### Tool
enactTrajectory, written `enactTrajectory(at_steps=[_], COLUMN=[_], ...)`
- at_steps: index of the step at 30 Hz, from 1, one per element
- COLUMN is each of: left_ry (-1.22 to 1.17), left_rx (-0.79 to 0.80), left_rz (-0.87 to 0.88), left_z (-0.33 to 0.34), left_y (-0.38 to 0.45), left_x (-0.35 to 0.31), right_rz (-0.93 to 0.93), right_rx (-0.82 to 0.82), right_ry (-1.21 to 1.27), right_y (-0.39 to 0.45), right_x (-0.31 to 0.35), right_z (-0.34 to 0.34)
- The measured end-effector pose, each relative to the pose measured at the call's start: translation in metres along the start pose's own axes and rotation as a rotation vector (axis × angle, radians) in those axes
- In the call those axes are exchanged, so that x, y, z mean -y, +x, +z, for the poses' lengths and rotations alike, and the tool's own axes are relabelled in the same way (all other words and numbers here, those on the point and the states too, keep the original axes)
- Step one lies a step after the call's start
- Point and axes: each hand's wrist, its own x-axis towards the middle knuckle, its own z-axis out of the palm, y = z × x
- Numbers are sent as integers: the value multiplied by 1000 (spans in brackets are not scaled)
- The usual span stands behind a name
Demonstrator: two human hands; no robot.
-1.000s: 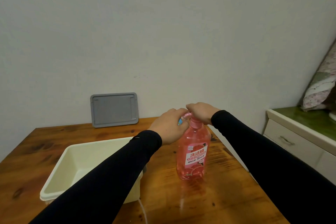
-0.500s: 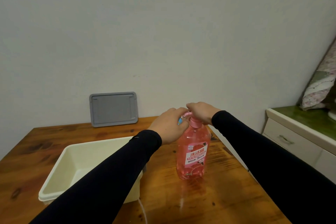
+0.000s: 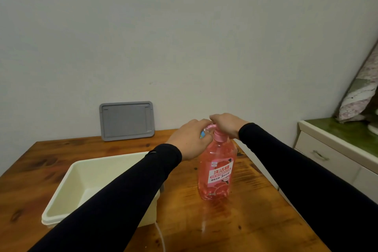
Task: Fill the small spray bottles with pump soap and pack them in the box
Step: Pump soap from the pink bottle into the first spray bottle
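A pink pump soap bottle (image 3: 217, 172) stands upright on the wooden table (image 3: 255, 210). My right hand (image 3: 227, 125) rests on top of its pump head. My left hand (image 3: 189, 139) is closed around a small spray bottle (image 3: 203, 134), of which only a bit of blue shows, held right at the pump's pink spout. The cream box (image 3: 67, 194) sits open to the left of the soap bottle, partly covered by my left sleeve.
A grey lid (image 3: 126, 120) leans against the wall at the back of the table. A white cabinet (image 3: 331, 155) with a green top stands to the right, with a folded quilt on it. A thin white cord lies near the table's front edge.
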Motion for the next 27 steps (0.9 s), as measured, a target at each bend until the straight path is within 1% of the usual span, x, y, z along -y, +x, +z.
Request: enactTrajectory(at_steps=[2,4,5,9,12,15,17,19,20,24,27], left_ry=[0,-12,-8,5,-6,-1,11,16,18,14,3], left_rx=[1,-16,-25,-30,-20,-13,1,-1,-7,-18,1], left_rz=[2,13,22,24,8,-3,1,14,23,32,13], left_z=[-2,-7,-9,-9,0,0,-3,-8,-11,-13,-5], left_y=[1,3,4,3,-1,-1,1,2,4,3,0], left_x=[-2,-4,-4,-4,-2,-2,-3,-6,-6,-6,-4], right_rz=[-10,33,57,35,-6,15,-6,34,48,47,10], right_rx=[7,-8,-7,-21,-25,-33,-22,-25,-29,-44,-50], right_ry=[25,168,190,183,32,62,62,182,197,185,150], right_y=[0,0,1,3,4,5,4,3,3,4,5], right_x=[1,4,6,5,-1,-2,-1,1,2,3,-3], right_z=[-4,-11,-14,-10,0,1,-2,-7,-11,-11,-1])
